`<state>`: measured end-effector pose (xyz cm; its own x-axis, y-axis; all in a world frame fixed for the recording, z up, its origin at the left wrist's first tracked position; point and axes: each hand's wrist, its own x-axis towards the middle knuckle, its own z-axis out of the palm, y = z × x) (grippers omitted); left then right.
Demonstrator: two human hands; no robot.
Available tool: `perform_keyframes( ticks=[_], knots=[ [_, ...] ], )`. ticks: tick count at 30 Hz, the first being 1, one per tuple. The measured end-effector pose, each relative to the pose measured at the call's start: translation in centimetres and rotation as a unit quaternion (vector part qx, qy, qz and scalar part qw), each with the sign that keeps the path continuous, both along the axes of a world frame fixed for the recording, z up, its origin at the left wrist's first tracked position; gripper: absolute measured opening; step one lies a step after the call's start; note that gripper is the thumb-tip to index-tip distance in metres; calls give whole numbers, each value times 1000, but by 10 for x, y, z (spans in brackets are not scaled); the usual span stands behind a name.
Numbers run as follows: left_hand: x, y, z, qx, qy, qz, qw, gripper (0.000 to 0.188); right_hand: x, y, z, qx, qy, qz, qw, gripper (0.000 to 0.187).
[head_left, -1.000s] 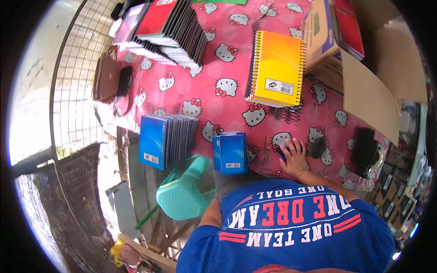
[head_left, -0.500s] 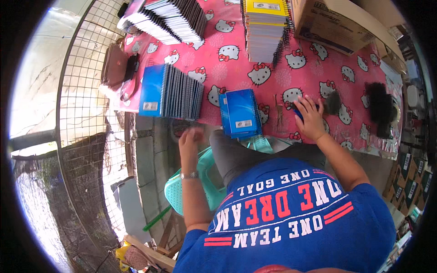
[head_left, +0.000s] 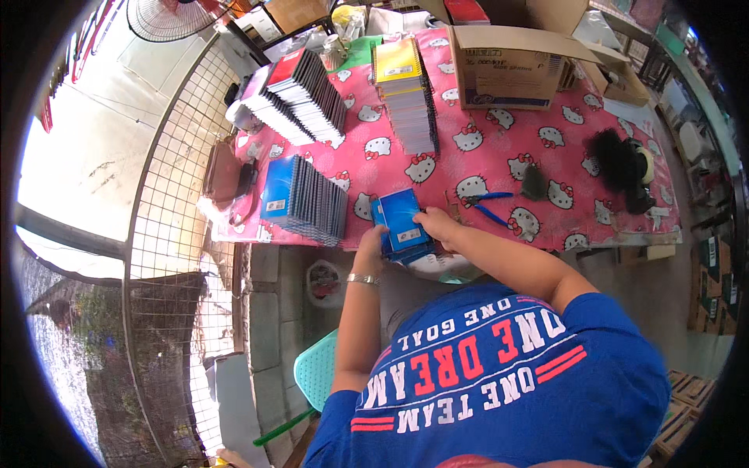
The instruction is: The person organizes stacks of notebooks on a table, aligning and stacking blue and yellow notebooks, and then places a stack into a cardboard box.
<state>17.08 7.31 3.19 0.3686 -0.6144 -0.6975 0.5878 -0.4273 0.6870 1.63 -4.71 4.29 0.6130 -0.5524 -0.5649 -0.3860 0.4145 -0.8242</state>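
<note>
Blue notebooks [head_left: 399, 212] were between both hands at the near edge of the table, just above the lap; I could not tell whether they touched the cloth. From my end, I saw the left hand [head_left: 373, 240] at their left edge, thumb bent over the cover, its other fingers mostly hidden. The right hand [head_left: 438, 226] held the right edge, thumb on the cover, fingers curled in around the side, their tips out of my sight. Both grips looked nearly closed.

Just right of them, pliers [head_left: 491, 195] lay with their blue handles spread on the pink cloth [head_left: 374, 178], near a dark lump [head_left: 534, 183]. To the left rose a blue stack [head_left: 300, 201]. Beyond stood a yellow stack [head_left: 406, 113], a red stack [head_left: 308, 86] and a carton [head_left: 507, 74]. Below the table, I made out a green stool [head_left: 315, 368].
</note>
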Motion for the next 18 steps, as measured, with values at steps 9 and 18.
perform_keyframes(
  ticks=[9,18],
  knots=[
    [-69,47,34,-61,113,144,981,27,-33,46,22,44,-54,17,997,66],
    [-25,34,198,-306,-240,152,909,65,34,22,158,-221,-389,82,890,87]
  ],
)
